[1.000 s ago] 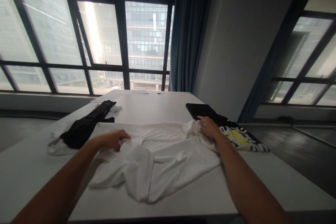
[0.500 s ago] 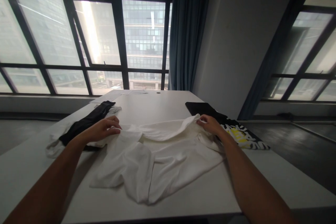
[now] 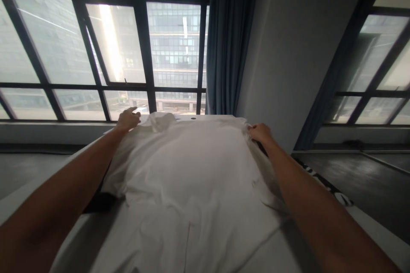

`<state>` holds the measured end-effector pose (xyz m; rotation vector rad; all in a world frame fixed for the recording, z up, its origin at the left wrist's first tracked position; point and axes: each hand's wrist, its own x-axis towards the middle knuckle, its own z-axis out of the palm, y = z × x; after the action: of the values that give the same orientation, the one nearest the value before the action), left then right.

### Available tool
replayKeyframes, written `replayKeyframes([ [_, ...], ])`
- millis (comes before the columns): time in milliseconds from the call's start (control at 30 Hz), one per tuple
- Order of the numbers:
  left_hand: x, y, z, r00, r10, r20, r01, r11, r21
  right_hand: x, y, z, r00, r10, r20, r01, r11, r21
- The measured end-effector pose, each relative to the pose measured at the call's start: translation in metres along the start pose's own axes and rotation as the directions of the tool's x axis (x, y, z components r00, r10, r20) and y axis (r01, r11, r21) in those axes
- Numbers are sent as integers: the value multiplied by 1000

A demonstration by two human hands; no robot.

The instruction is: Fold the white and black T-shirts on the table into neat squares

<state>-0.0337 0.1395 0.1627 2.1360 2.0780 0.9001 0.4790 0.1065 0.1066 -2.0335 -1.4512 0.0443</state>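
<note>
A white shirt (image 3: 192, 153) is stretched out between my hands and fills the middle of the view, its near part loosely creased. At its far left corner, my left hand (image 3: 129, 119) is closed at the cloth's edge, with one finger sticking out. My right hand (image 3: 261, 133) pinches the far right edge of the shirt. The far edge looks lifted above the table, and the cloth hides most of the tabletop.
Under and beside the shirt on the left shows a dark garment (image 3: 101, 203). A black garment with white print (image 3: 342, 197) lies along the right edge of the white table (image 3: 374, 226). Beyond stand windows (image 3: 174, 47) and a blue curtain (image 3: 226, 42).
Both hands have moved up and away from me, drawing the white shirt out from a crumpled heap into a broad sheet. It now covers much more of the table and the clothes beside it.
</note>
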Motion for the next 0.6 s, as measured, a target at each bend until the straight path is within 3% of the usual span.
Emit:
replayKeyframes([
  [67, 8, 13, 22, 997, -39, -74, 42, 998, 47, -1, -9, 17, 997, 30, -66, -40, 987, -153],
  [133, -3, 18, 49, 1000, 10, 3, -11, 996, 89, -15, -14, 33, 999, -28, 40, 37, 966, -256],
  [200, -27, 16, 78, 984, 94, 151, -115, 984, 133, -37, -16, 48, 975, -126, 181, 178, 936, -303],
  [267, -56, 8, 106, 943, 151, 298, -201, 969, 145, -61, -18, 62, 921, -197, 337, 303, 905, -299],
  [300, -70, 3, 119, 902, 190, 388, -269, 950, 161, -73, -19, 69, 887, -215, 409, 348, 893, -286],
  [400, -96, -18, 148, 807, 229, 544, -367, 917, 159, -101, -19, 88, 807, -233, 542, 406, 886, -223],
  [500, -99, -41, 166, 827, 149, 542, -311, 925, 220, -116, -18, 102, 770, -197, 607, 385, 902, -196],
  [600, -87, -60, 176, 861, 60, 505, -228, 933, 279, -118, -18, 109, 746, -94, 659, 337, 907, -253],
])
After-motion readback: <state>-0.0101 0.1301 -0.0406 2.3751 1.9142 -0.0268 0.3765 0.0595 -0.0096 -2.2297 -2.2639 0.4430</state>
